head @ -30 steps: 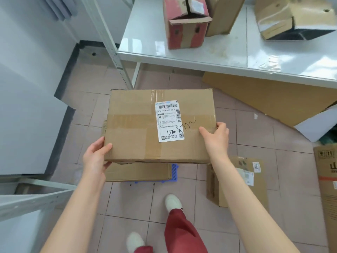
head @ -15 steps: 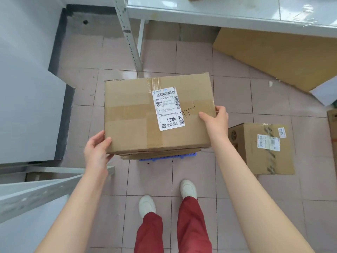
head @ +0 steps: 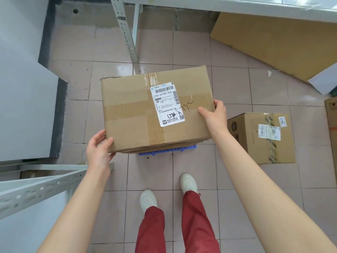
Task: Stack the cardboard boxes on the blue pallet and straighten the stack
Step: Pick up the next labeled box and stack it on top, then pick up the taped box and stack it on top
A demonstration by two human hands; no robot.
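A brown cardboard box (head: 131, 114) with a white shipping label and black scribble sits over the blue pallet (head: 167, 149), of which only a thin front strip shows. A sliver of another cardboard box (head: 164, 146) peeks out just under it. My left hand (head: 98, 148) grips the box's near left corner. My right hand (head: 215, 114) clasps its right edge, thumb on top. A second taped box (head: 262, 137) with labels stands on the floor to the right of the pallet.
A flat cardboard sheet (head: 273, 39) leans under the white table (head: 237, 4) at the back right. A metal shelf post (head: 125, 30) stands behind the box, a shelf rail (head: 40, 187) juts in at the left. My feet (head: 167, 190) are just before the pallet.
The box has come down lower and closer over the pallet stack, both hands still on it. The view has tilted further down, so the table top and its boxes have left the frame.
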